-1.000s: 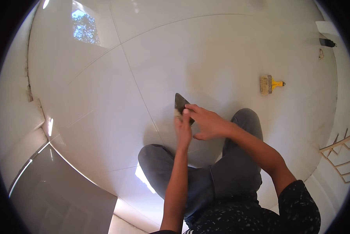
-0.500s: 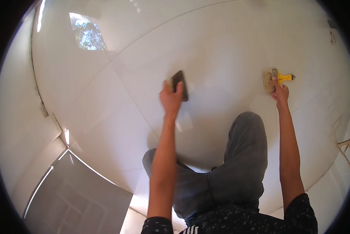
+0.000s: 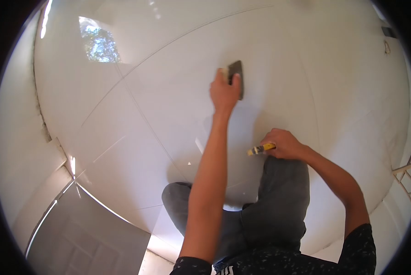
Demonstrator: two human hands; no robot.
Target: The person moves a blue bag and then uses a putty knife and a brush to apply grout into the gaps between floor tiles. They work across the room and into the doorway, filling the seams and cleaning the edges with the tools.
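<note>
My left hand [image 3: 224, 95] is closed around a dark, flat rectangular block [image 3: 235, 75] with a beige side. It is held over the pale tiled floor [image 3: 178, 105] ahead of my knees, its long side pointing away from me. Just above my right knee, my right hand [image 3: 282, 143] grips a wide paintbrush [image 3: 263, 149] by its yellow handle. The brush shows edge-on, with its dark band and pale bristle end pointing left; part of the handle is hidden in my fingers.
Thin joint lines [image 3: 153, 130] cross the glossy floor. A grey panel [image 3: 91, 229] stands at lower left beside the wall [image 3: 17, 114]. Wooden bars [image 3: 403, 176] show at the right edge, and a small dark object [image 3: 389, 32] lies at upper right.
My left hand has moved forward and right with the block. My right hand has swung in towards my knee and now grips the brush by its handle, turned edge-on with its bristle end pointing left.
</note>
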